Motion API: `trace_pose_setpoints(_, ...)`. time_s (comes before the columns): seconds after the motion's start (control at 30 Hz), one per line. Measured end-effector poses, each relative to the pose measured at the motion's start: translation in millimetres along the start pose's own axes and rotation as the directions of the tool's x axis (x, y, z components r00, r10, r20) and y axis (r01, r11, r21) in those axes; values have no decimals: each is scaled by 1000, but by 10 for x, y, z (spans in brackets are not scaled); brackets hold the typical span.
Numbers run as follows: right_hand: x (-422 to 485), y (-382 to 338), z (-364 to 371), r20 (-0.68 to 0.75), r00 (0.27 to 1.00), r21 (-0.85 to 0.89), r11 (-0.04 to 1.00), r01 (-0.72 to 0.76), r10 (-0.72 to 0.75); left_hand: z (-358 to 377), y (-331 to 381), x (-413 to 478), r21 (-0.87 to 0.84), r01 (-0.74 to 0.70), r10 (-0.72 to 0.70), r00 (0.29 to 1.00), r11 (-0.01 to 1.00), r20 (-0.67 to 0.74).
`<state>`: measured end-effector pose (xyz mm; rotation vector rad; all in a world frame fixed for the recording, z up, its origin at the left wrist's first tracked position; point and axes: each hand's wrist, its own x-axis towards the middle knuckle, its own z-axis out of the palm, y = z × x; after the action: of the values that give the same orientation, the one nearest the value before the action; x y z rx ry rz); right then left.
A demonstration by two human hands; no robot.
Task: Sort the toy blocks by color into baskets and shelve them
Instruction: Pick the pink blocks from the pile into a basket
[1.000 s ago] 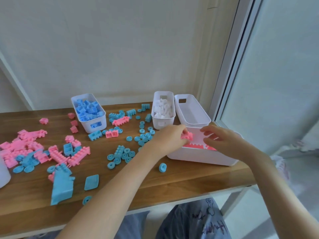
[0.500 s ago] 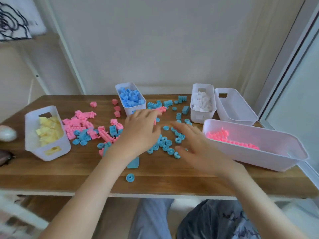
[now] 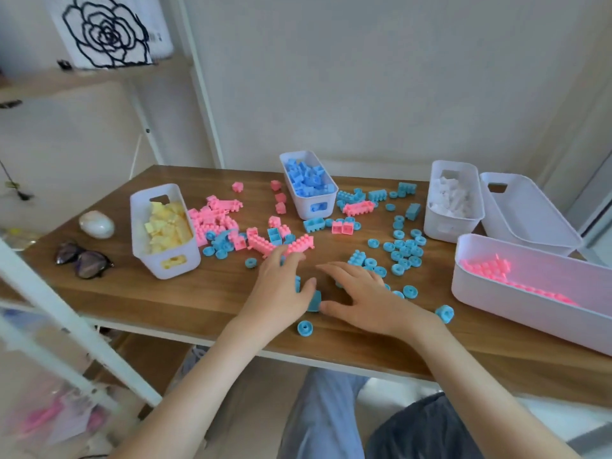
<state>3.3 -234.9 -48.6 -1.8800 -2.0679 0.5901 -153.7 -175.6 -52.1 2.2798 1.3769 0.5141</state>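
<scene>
**A:** Hands first, go.
**B:** Both forearms come in from the bottom, over the near table edge. Left hand [image 3: 281,289] is palm down with the fingers stretched forward and slightly spread, tips at a long pink block [image 3: 303,243]. Can't tell if they touch it. It grips nothing. Right hand [image 3: 367,298] is palm down, low over the wood, fingers splayed and pointing left, holding nothing.
**A:** Anything between them?
**B:** A blue block [image 3: 314,301] lies on the table between the two thumbs. The left thumb is against it, the right thumb just beside it.
**A:** Surface?
**B:** Wood table [image 3: 159,303]. The pink basket [image 3: 530,321] is the biggest, front right, with pink blocks inside. Behind it are a spare basket [image 3: 536,226] and a white-block basket [image 3: 445,226], side by side. The blue basket [image 3: 309,210] sits back middle, heaped with blue blocks. The yellow basket [image 3: 165,263] is on the left, holding yellow blocks.
**A:** Loose stuff?
**B:** A pink pile [image 3: 215,220] with some blue mixed in lies between the yellow and blue baskets. Blue rings [image 3: 404,251] cluster right of the hands, in front of the white-block basket. A single ring [image 3: 304,327] lies near the front edge. Glasses [image 3: 84,260] and a pale stone [image 3: 97,224] lie left of the yellow basket.
**A:** Room?
**B:** Plain wall [image 3: 347,77] behind. A white shelf frame [image 3: 63,313] stands on the left, with a flower drawing [image 3: 106,31] on the shelf up top.
</scene>
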Motion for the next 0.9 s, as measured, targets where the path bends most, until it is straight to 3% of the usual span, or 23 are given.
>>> trace_pose_setpoints(0.07,2,43,-12,-35,999,-16,1000,-24,24,86,62,70,-37,-60,60,998,997,-5)
trace_pose_setpoints(0.17,-23,112,-45,-86,995,98,994,-44,52,224,195,193,-89,-147,146,989,985,-13)
trace_pose_setpoints(0.4,-72,221,-128,-176,982,165,986,-37,66,429,513,343,-308,-196,210,978,931,13)
trace_pose_setpoints(0.53,-44,216,-213,-289,957,252,967,46,30,312,446,390,-207,-285,232,940,936,-249)
trace_pose_setpoints(0.6,59,186,-258,-303,952,267,962,48,37,134,328,438,-189,-248,174,925,950,-339)
trace_pose_setpoints(0.67,225,155,-310,-297,955,232,972,48,23,-43,125,502,-51,-150,119,915,987,-384)
trace_pose_setpoints(0.8,682,50,-332,-159,987,152,987,49,-25,-180,-402,592,216,85,-15,951,973,-309)
trace_pose_setpoints(0.9,996,-6,-283,-85,996,52,999,-8,13,-159,-677,624,345,79,-6,979,935,-206)
